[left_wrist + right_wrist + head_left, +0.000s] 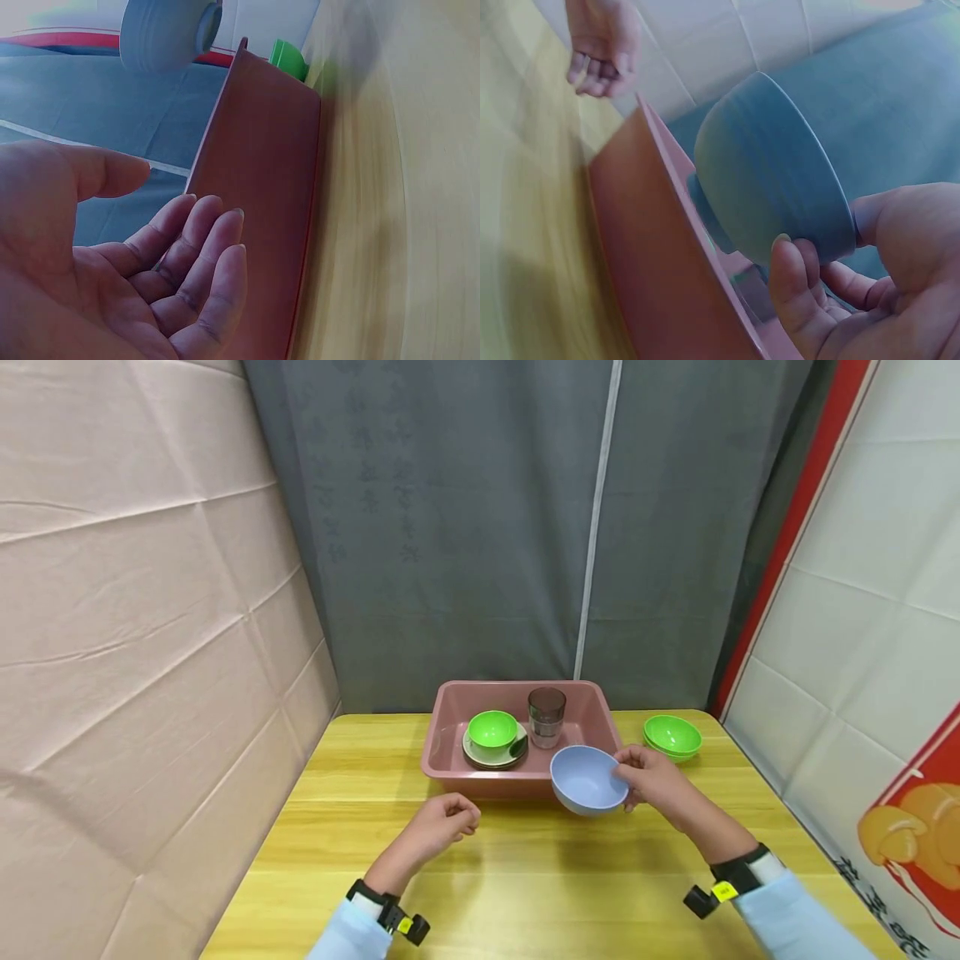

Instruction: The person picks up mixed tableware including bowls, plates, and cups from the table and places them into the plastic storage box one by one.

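A light blue bowl (pixel 588 779) is in my right hand (pixel 651 782), pinched at its right rim between thumb and fingers. The bowl hangs above the front edge of a pink basin (pixel 480 785), tilted a little. In the right wrist view, the bowl's side and foot ring (pixel 709 214) face the basin. My left hand (pixel 442 827) hovers over the table just in front of the basin's left part, holding nothing. Its fingers are loosely bent, and the left wrist view shows the bare palm (pixel 112 300).
Inside the basin, a green bowl (pixel 492 728) rests on stacked plates (pixel 477 755), beside a dark-rimmed glass (pixel 547 714). Stacked green bowls (pixel 672 735) stand on the wooden table (pixel 352 793) right of the basin. A grey curtain (pixel 450 543) hangs behind.
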Demonstrator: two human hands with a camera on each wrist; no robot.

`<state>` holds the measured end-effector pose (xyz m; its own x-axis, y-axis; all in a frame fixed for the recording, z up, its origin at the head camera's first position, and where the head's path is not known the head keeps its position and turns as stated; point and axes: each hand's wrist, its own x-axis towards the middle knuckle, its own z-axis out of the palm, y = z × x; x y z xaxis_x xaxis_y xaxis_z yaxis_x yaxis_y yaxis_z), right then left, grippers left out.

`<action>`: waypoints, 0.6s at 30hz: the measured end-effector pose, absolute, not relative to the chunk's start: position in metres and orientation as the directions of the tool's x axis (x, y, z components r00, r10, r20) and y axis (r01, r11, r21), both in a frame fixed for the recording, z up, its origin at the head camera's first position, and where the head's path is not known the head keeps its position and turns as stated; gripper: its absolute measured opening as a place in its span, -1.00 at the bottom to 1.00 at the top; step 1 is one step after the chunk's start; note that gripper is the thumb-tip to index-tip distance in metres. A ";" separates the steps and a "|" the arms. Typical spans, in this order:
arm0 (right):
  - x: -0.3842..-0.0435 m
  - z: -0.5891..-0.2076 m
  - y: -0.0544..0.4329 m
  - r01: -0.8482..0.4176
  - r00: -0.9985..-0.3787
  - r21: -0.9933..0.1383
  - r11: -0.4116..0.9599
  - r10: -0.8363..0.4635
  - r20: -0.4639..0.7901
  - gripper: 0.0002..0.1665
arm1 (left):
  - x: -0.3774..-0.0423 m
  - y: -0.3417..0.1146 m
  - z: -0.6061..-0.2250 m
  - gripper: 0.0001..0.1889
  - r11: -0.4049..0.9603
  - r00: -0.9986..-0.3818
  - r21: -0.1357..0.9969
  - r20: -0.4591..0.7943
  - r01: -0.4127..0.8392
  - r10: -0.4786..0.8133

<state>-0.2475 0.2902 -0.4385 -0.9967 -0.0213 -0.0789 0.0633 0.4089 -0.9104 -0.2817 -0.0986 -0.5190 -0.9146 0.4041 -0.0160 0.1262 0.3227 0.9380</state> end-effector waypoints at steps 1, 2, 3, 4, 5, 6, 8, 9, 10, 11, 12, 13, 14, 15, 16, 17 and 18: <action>-0.247 -0.441 0.285 0.060 -0.996 -0.913 0.404 -0.030 -0.079 -0.63 | -0.282 -0.097 -0.519 -0.78 0.321 -0.913 0.938 -0.012 0.131 0.408; -0.247 -0.443 0.280 0.059 -0.996 -0.916 0.397 -0.040 -0.081 -0.65 | -0.281 -0.096 -0.518 -0.78 0.318 -0.911 0.938 -0.006 0.138 0.413; -0.247 -0.446 0.275 0.058 -0.995 -0.918 0.391 -0.050 -0.084 -0.66 | -0.281 -0.095 -0.518 -0.79 0.318 -0.910 0.937 -0.001 0.144 0.415; -0.247 -0.448 0.271 0.056 -0.995 -0.922 0.384 -0.059 -0.085 -0.67 | -0.281 -0.094 -0.518 -0.80 0.320 -0.909 0.936 0.003 0.149 0.416; -0.248 -0.450 0.267 0.056 -0.994 -0.926 0.374 -0.068 -0.087 -0.68 | -0.281 -0.093 -0.517 -0.81 0.319 -0.909 0.935 0.009 0.156 0.418; -0.248 -0.453 0.262 0.053 -0.993 -0.929 0.366 -0.079 -0.088 -0.69 | -0.280 -0.091 -0.517 -0.81 0.317 -0.908 0.935 0.014 0.161 0.418; -0.248 -0.457 0.255 0.044 -0.991 -0.936 0.349 -0.105 -0.086 -0.69 | -0.279 -0.088 -0.515 -0.82 0.308 -0.909 0.936 0.028 0.170 0.417; -0.249 -0.459 0.251 0.041 -0.990 -0.940 0.340 -0.115 -0.084 -0.69 | -0.278 -0.087 -0.514 -0.81 0.298 -0.909 0.939 0.034 0.171 0.415; -0.249 -0.461 0.247 0.035 -0.989 -0.942 0.332 -0.124 -0.081 -0.70 | -0.278 -0.085 -0.513 -0.80 0.286 -0.910 0.943 0.038 0.169 0.414; -0.249 -0.463 0.244 0.031 -0.988 -0.944 0.327 -0.135 -0.079 -0.69 | -0.277 -0.084 -0.512 -0.78 0.272 -0.911 0.948 0.044 0.168 0.411; -0.248 -0.465 0.241 0.026 -0.987 -0.946 0.323 -0.144 -0.077 -0.69 | -0.276 -0.082 -0.511 -0.76 0.255 -0.911 0.953 0.050 0.166 0.408; -0.248 -0.467 0.238 0.022 -0.986 -0.947 0.320 -0.149 -0.074 -0.70 | -0.276 -0.081 -0.511 -0.75 0.240 -0.912 0.956 0.058 0.167 0.406; -0.249 -0.469 0.236 0.020 -0.986 -0.948 0.318 -0.153 -0.072 -0.70 | -0.276 -0.079 -0.511 -0.73 0.224 -0.913 0.960 0.064 0.166 0.402; -0.249 -0.471 0.233 0.016 -0.985 -0.947 0.321 -0.155 -0.070 -0.70 | -0.275 -0.077 -0.511 -0.72 0.214 -0.916 0.964 0.065 0.161 0.396; -0.249 -0.472 0.231 0.015 -0.985 -0.946 0.325 -0.157 -0.069 -0.71 | -0.274 -0.076 -0.511 -0.71 0.204 -0.918 0.966 0.066 0.157 0.391; -0.249 -0.474 0.228 0.010 -0.985 -0.944 0.331 -0.161 -0.067 -0.71 | -0.274 -0.075 -0.510 -0.71 0.192 -0.920 0.969 0.071 0.155 0.387; -0.249 -0.475 0.226 0.006 -0.984 -0.940 0.340 -0.163 -0.065 -0.72 | -0.273 -0.073 -0.510 -0.72 0.184 -0.921 0.971 0.071 0.152 0.384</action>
<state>-0.2485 0.2261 -0.4750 -0.9845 -0.1630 -0.0652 0.0060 0.3399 -0.9404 -0.2730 -0.0732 -0.5098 -0.9206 0.3840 0.0712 0.1520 0.1844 0.9710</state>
